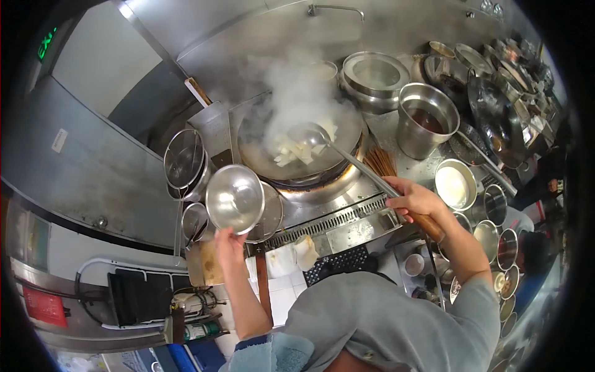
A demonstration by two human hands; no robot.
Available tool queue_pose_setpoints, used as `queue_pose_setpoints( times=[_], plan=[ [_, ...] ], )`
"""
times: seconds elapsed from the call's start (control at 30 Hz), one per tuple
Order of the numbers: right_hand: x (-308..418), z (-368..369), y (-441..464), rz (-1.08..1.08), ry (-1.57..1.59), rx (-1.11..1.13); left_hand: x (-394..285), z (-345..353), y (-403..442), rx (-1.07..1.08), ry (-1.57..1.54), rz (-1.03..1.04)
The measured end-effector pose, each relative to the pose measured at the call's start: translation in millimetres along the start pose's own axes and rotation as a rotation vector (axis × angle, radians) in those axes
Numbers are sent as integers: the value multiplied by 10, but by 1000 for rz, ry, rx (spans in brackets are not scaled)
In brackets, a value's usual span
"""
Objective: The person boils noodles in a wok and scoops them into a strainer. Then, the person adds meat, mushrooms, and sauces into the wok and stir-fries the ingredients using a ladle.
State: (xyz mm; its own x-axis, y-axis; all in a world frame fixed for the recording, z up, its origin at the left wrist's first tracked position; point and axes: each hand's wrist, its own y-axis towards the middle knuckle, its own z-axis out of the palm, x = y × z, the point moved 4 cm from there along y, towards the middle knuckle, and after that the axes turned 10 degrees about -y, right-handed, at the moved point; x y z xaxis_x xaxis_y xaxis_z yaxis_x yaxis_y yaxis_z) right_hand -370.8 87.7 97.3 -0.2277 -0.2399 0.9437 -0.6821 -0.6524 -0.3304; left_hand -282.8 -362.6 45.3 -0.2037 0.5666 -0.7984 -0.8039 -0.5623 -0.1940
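Observation:
My left hand (pixel 230 245) grips the near rim of a steel bowl (pixel 234 198), tilted so that its bare inside shows. The bowl is to the left of the steaming wok (pixel 255 155). Fingers closed, my right hand (pixel 414 198) is wrapped round the long handle of a ladle (pixel 359 164), whose wooden end sticks out behind the wrist. The ladle's cup reaches into the wok, among pale, flat pieces of food (pixel 292 154). Thick steam hides part of the wok's far side.
Left of the wok stand a wire strainer (pixel 184 160) and a metal scoop with a wooden handle (pixel 211 124). A bamboo brush (pixel 380 162), a tall pot of dark liquid (pixel 427 121) and a pot of white contents (pixel 454 186) are on the right. A lidded pot (pixel 375 77) sits behind.

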Motion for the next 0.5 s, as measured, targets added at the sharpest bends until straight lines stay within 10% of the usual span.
queue_pose_setpoints(
  times=[0.2,0.5],
  plan=[
    [-130,214,960,-150,-389,-327,262,-516,-70,-16,-38,-103],
    [78,491,1205,-55,-57,-302,-40,-681,9,34,38,-72]
  ],
)
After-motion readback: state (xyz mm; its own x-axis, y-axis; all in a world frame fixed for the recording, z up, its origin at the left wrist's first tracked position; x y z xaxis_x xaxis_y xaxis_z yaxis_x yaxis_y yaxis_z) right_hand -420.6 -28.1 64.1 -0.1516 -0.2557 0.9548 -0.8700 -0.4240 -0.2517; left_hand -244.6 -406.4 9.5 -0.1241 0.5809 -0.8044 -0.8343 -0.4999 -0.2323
